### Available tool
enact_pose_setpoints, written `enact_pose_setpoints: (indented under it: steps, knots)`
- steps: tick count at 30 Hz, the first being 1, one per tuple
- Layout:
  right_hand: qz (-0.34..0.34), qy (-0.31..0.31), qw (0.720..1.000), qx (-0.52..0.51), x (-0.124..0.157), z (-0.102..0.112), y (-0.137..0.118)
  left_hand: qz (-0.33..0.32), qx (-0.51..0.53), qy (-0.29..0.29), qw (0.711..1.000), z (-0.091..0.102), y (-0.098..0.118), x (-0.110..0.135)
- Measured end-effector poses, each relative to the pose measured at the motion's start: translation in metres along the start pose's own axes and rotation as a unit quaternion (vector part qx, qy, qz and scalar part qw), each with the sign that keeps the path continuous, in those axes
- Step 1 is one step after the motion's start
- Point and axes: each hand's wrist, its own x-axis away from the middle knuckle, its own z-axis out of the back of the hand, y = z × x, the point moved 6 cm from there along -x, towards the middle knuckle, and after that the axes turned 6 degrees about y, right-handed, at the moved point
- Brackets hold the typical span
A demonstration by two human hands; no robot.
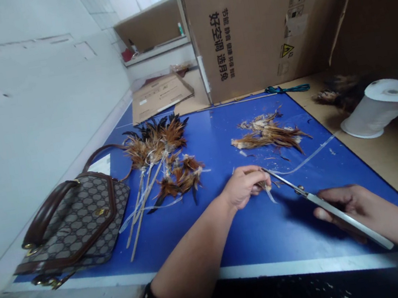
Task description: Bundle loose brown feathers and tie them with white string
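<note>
My left hand (245,187) is closed in a pinch at the middle of the blue table, its fingertips round a small brownish bundle, likely feathers and mostly hidden. A short tail of clear ribbon (271,195) hangs below those fingers. My right hand (355,207) grips a pair of long metal scissors (322,200), whose blade tips reach the left fingertips. From there a clear ribbon strip (309,164) runs toward a white spool (370,111) at the right. Loose brown feathers (271,137) lie just beyond my left hand.
Left of my hands lie feather bunches tied on sticks (155,148) and smaller feather bundles (181,177). A patterned handbag (82,223) stands at the left edge. Large cardboard box (251,25) walls off the back; a teal cord (288,89) lies before it.
</note>
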Motion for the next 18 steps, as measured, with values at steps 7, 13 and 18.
enact_pose_setpoints:
  steps: [7,13,18]
  knots:
    - [0.003,-0.054,0.999,0.004,0.002,-0.004,0.006,0.007,0.003,-0.007,1.0,-0.003,0.0,0.003]
    - [0.048,-0.013,0.998,0.041,0.002,-0.003,-0.006,0.019,0.011,-0.006,1.0,-0.003,-0.001,0.003]
    - [0.045,-0.015,0.998,0.034,0.002,-0.005,0.0,0.048,0.007,-0.044,0.998,-0.003,-0.007,0.002]
